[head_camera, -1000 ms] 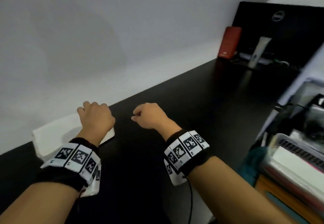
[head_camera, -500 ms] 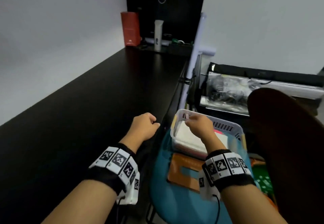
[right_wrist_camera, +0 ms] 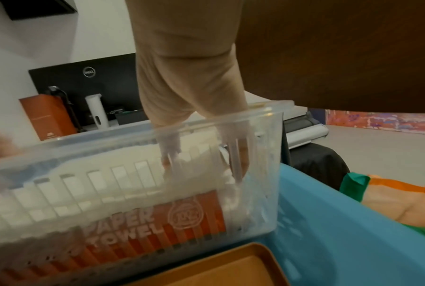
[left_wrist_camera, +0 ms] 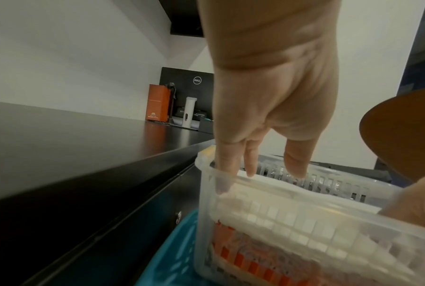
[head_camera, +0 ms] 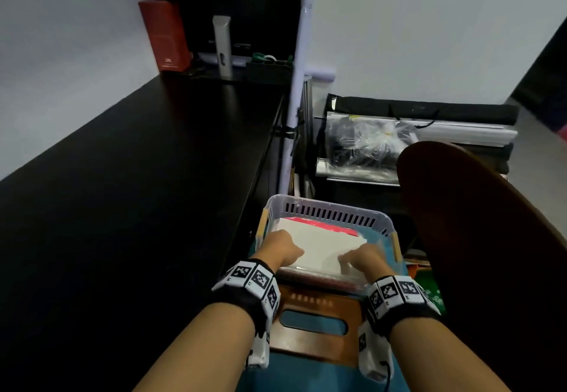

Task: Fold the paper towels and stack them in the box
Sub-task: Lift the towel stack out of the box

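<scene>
Blue stool [head_camera: 306, 370], box [head_camera: 329, 211], paper towels [head_camera: 322, 246] inside

"DELL" marks the monitor [head_camera: 224, 8]; "PAPER TOWEL" the orange pack [right_wrist_camera: 157, 222] in the box [right_wrist_camera: 267, 135].

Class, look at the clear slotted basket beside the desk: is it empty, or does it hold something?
It holds something. Through the clear basket wall, white folded paper towels lie stacked on an orange paper towel pack.

Both forearms extended forward, side by side; left grip [head_camera: 280, 247] and right grip [head_camera: 360, 261] point down, fingers [left_wrist_camera: 250, 160] straight.
</scene>
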A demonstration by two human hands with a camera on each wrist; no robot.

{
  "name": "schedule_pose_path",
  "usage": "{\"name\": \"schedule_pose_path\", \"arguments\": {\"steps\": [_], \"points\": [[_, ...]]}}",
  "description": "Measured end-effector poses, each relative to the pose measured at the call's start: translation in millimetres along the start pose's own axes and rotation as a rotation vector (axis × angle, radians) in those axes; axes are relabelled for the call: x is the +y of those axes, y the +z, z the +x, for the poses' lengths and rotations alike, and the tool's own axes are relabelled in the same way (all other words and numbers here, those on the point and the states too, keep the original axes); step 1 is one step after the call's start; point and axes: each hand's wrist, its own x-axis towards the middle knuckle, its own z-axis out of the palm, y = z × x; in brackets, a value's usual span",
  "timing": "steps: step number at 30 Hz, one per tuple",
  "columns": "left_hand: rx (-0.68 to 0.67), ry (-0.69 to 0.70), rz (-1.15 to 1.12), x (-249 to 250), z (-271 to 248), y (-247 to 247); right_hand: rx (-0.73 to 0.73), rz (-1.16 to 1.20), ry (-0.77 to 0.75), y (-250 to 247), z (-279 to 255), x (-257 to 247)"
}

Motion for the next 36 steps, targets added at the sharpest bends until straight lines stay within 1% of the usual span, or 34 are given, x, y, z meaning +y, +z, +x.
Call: {"name": "schedule_pose_path", "arguments": {"steps": [2,5,8,10,12,15,16,18,19,21,22,24,26,28,31,33,36], "points": [[-0.032,-0.005,0.054,-2,5,3,-0.006,-0.013,0.018,-2,2,-3],[-0.065,0.005,0.096,-4,11,7,-0.005,0.045,0.043,-3,7,-4],[-0.059,0.013,0.113,-6,13,8,0.001,0.206,0.041,-3,9,-3],[-0.037,0.017,0.075,-7,12,7,0.008,0.347,-0.019,-6,5,-8],[0.024,0.025,-0.031,-9,10,3,0.039,0.405,-0.159,-17,-9,-19],[0.220,0.141,-0.255,-12,-2,-16,0.156,0.261,-0.455,-51,-49,-43],[0.298,0.185,-0.281,-13,-10,-28,0.180,0.214,-0.554,-64,-67,-52],[0.434,0.285,-0.268,-19,-30,-55,0.178,0.123,-0.740,-84,-104,-70],[0.481,0.338,-0.273,-22,-43,-69,0.168,0.088,-0.824,-92,-123,-79],[0.527,0.416,-0.290,-37,-71,-95,0.155,0.053,-0.966,-101,-159,-96],[0.542,0.424,-0.281,-47,-85,-106,0.153,0.044,-1.027,-103,-177,-104],[0.574,0.387,-0.259,-74,-117,-124,0.134,0.043,-1.116,-101,-211,-122],[0.610,0.310,-0.213,-109,-151,-140,0.091,0.072,-1.178,-92,-244,-139],[0.646,0.216,-0.192,-151,-189,-152,0.001,0.119,-1.238,-75,-273,-155],[0.725,0.103,-0.301,-221,-259,-170,-0.148,0.199,-1.308,-35,-319,-185],[0.810,0.064,-0.402,-269,-309,-177,-0.254,0.274,-1.332,-2,-352,-207],[1.002,0.056,-0.693,-332,-380,-176,-0.443,0.352,-1.360,58,-403,-242]]}}
